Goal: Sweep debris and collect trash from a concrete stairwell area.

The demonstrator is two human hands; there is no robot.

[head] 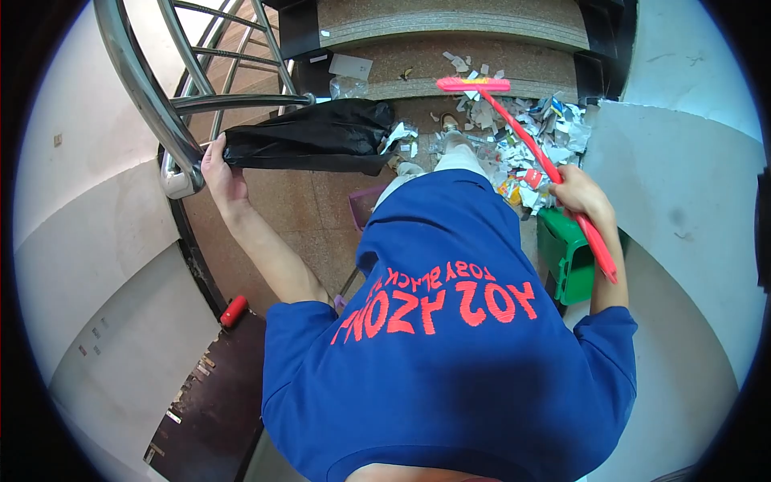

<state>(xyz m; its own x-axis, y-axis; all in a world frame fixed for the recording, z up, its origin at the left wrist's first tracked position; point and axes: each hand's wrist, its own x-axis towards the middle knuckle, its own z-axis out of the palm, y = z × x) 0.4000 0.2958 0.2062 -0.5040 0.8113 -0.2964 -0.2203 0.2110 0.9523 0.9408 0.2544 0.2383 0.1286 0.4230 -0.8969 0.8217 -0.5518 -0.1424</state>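
My left hand (224, 176) grips one end of a black plastic garbage bag (301, 137), which stretches sideways below the metal handrail. Some white paper scraps (399, 135) lie at the bag's right end. In my right hand (581, 191) is the red handle of a broom (523, 134). The broom's pink and yellow head (473, 84) is over the lowest stair step, among paper bits. A heap of torn paper and wrappers (545, 135) covers the floor between my feet and the right wall, partly hidden by the broom handle.
A green plastic bin (565, 256) lies below my right hand. Part of a purple dustpan (362, 205) shows beside my legs. Stairs (452, 21) rise ahead, with a steel handrail (135, 78) at left. A red cylinder (234, 311) is near a dark wooden board (211, 397). A clear plastic piece (349, 87) rests by the step.
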